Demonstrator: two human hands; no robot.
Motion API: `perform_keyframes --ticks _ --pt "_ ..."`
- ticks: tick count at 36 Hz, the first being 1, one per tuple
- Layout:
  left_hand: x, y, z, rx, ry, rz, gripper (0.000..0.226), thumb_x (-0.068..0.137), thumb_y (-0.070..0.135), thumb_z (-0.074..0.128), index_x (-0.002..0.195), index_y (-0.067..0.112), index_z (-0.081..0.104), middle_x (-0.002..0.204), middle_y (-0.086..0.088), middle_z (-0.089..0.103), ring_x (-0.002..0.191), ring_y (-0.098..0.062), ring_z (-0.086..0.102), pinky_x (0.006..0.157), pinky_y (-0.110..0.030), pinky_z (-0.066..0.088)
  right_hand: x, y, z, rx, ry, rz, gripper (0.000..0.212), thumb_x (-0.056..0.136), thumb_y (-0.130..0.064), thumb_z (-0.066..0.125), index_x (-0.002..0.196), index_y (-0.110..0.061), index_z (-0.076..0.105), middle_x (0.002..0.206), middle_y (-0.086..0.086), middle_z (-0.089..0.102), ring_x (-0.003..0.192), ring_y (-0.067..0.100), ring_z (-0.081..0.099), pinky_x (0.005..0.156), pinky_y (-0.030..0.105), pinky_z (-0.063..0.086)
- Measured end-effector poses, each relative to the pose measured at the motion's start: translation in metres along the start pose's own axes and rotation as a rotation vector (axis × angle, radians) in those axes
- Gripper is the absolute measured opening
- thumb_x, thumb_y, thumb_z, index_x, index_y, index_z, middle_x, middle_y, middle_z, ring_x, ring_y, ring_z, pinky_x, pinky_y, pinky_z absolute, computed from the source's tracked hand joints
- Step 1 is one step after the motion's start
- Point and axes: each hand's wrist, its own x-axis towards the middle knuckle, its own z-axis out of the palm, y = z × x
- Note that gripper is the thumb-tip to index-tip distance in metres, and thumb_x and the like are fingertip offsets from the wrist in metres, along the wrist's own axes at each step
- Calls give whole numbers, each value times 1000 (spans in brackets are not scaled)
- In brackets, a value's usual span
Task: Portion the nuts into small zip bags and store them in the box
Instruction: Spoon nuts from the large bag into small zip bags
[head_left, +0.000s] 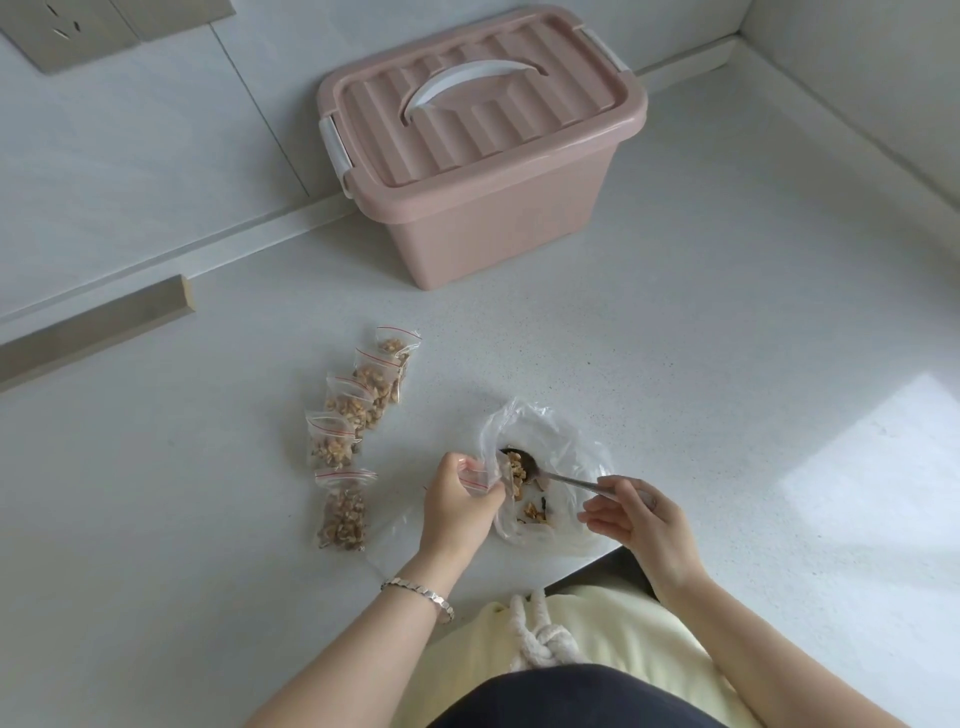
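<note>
White speckled desk (701, 322) is running along a pale wall, where a wall socket (67, 31) is sitting at the far upper left and a beige trim strip (93, 327) is lying along the wall's foot below it. Moving right, five filled zip bags (348, 410) with red seal lines are lying in a curved row on the desk, each one holding walnut pieces and partly overlapping its neighbour. Just beside them the left hand (457, 512), with a silver bracelet (418, 595) circling its wrist, is pinching an open small zip bag (480, 475) at the mouth between curled fingers. Well behind it, against the wall, the pink storage box (488, 171) is standing with its ribbed lid on and its white handle (467, 78) lying flat. In front, a large clear plastic bag (561, 431) is lying open on the desk with a few loose walnut pieces (535, 512) remaining inside. A metal spoon (563, 478) is tipping its load of walnuts (516, 466) against the small bag's mouth. The right hand (639, 519) is gripping the spoon's handle end between thumb and fingers. Farther right, a bright patch of sunlight (883, 467) is falling across the desk.
</note>
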Motion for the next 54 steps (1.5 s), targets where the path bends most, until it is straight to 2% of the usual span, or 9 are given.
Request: perform_keyframes --ticks 10,16,20,32,36,39,45,50,54 --pt "1 0 -3 14 -2 28 25 78 13 68 84 24 47 79 10 55 60 -11 53 48 -24 40 -1 -6 -15 311 26 224 27 99 -14 36 93 1 58 68 17 67 64 25 69 56 26 57" --pt "-4 -2 -5 95 5 140 28 78 14 70 94 21 48 90 10 54 77 -4 53 61 -6 41 -8 -22 -24 245 22 161 26 98 -15 38 92 0 59 66 15 68 63 24 69 57 25 57" --pt "-9 -3 -10 184 58 242 32 76 15 72 95 20 46 96 9 49 79 -3 48 66 -2 39 -17 -41 -20 166 1 80 28 98 -16 38 93 0 60 68 16 68 64 25 69 58 26 58" --pt "-11 5 -8 296 104 457 37 71 15 77 94 18 48 86 8 50 84 -14 51 73 -22 41 -54 -84 24 -263 -135 -291 23 93 -10 44 86 -5 66 69 15 68 63 26 67 59 26 55" --pt "-11 6 -7 266 92 440 35 74 18 74 95 21 47 89 7 53 86 -15 53 78 -27 46 -62 -82 27 -569 -210 -500 17 90 -30 49 88 -25 66 79 -2 69 69 10 67 67 19 52" --pt "-10 4 -7 244 88 421 29 76 17 71 95 20 49 89 8 55 79 -16 56 72 -27 47 -65 -84 24 -557 -181 -575 25 87 -48 48 88 -29 64 78 -7 69 68 8 67 65 16 51" --pt "-9 -6 -9 291 69 341 29 78 22 70 91 20 45 90 6 50 75 -20 58 66 -24 44 -49 -71 0 -482 31 -405 23 93 -11 47 82 -17 65 72 4 69 61 16 66 64 32 54" --pt "-8 -10 -7 348 -6 292 29 78 22 71 90 21 44 94 6 46 85 -16 53 67 -16 36 -39 -47 -9 -530 93 -266 25 94 -10 47 78 -18 64 64 7 67 57 15 65 62 30 55" --pt "-7 -10 -5 337 -20 251 27 80 23 69 90 20 44 95 4 50 76 -10 50 59 -9 38 -33 -33 -6 -460 131 -195 22 94 -11 47 81 -15 64 66 7 68 59 17 67 64 30 57"
